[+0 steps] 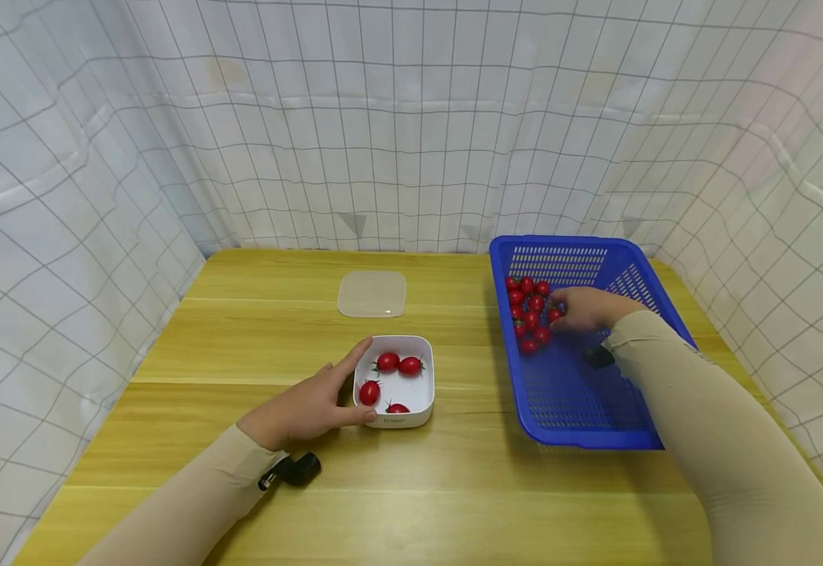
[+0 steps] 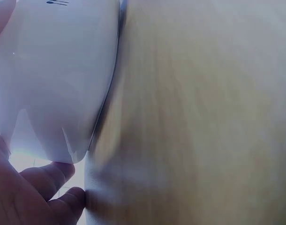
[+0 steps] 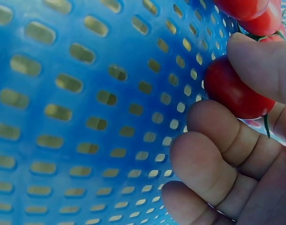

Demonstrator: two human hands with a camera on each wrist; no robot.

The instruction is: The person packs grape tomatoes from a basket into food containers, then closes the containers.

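Note:
A small white square container [image 1: 420, 420] stands on the table with several red cherry tomatoes [image 1: 387, 362] inside. My left hand [image 1: 305, 405] holds it at its left side, thumb on the front wall and fingers round the far-left corner. In the left wrist view, fingertips touch the container's wall [image 2: 54, 84]. My right hand [image 1: 588, 308] reaches down into a blue perforated basket [image 1: 515, 393]. There it pinches a cherry tomato [image 3: 234, 91] between thumb and fingers. Several more cherry tomatoes [image 1: 530, 319] with green stems lie along the basket's left side, beside the fingertips.
A translucent flat lid [image 1: 372, 294] lies on the wooden table [image 1: 262, 330] behind the container. White grid-patterned curtains [image 1: 425, 157] enclose the table's back and sides. The basket's raised left rim stands between the container and the basket tomatoes.

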